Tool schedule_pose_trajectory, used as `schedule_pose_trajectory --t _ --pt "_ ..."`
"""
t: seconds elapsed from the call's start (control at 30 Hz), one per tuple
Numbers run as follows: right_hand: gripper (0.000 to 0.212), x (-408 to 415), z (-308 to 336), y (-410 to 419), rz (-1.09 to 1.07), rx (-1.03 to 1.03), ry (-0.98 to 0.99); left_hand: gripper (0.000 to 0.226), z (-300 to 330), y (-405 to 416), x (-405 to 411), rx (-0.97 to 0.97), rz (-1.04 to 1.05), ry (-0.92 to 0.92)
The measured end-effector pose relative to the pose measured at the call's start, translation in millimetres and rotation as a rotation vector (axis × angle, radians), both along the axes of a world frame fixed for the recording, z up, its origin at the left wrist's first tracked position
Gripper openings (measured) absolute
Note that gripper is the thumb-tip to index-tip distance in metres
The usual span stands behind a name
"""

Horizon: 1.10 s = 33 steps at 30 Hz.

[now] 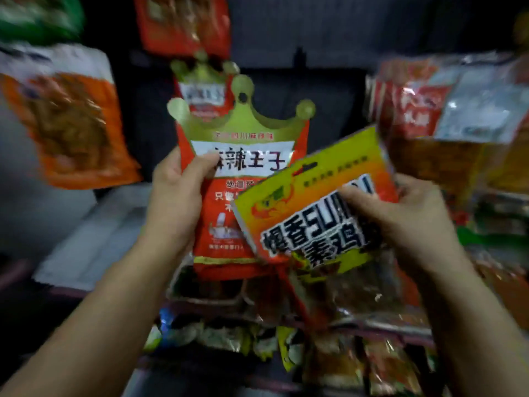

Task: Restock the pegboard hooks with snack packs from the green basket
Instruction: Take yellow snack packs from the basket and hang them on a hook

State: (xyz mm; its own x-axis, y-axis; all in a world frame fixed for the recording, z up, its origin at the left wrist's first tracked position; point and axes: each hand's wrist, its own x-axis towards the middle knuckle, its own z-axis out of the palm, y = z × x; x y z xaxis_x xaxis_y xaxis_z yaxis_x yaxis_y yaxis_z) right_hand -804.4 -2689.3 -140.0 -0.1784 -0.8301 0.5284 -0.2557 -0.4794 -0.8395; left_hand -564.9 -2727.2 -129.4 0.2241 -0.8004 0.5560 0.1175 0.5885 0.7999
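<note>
Dark pegboard [315, 30] behind, my left hand [174, 193] pinches the crown-topped red pack [243, 156]; at three o'clock, my right hand [406, 216] grips the yellow pack [312, 202].

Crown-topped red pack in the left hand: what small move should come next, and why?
Probably lift the crown-topped red pack toward the matching pack hanging behind it and thread its hang hole on there. The left hand holds it upright, hole uppermost; the right hand holds a yellow pack overlapping its lower corner. The hook itself is blurred.
</note>
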Motion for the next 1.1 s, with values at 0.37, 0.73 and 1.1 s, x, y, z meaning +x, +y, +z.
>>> schedule_pose_trajectory --t 0.37,0.73,1.1 --pt "0.028 113 46 -75 0.229 0.052 0.039 0.021 48 -36 86 0.063 -0.190 0.002" --pt "0.018 133 59 -109 0.221 0.003 0.094 0.011 99 -86 105 -0.206 0.195 -0.409" --pt "0.022 165 60 -130 0.264 -0.047 0.106 0.017 94 -105 129 -0.287 0.151 -0.177"
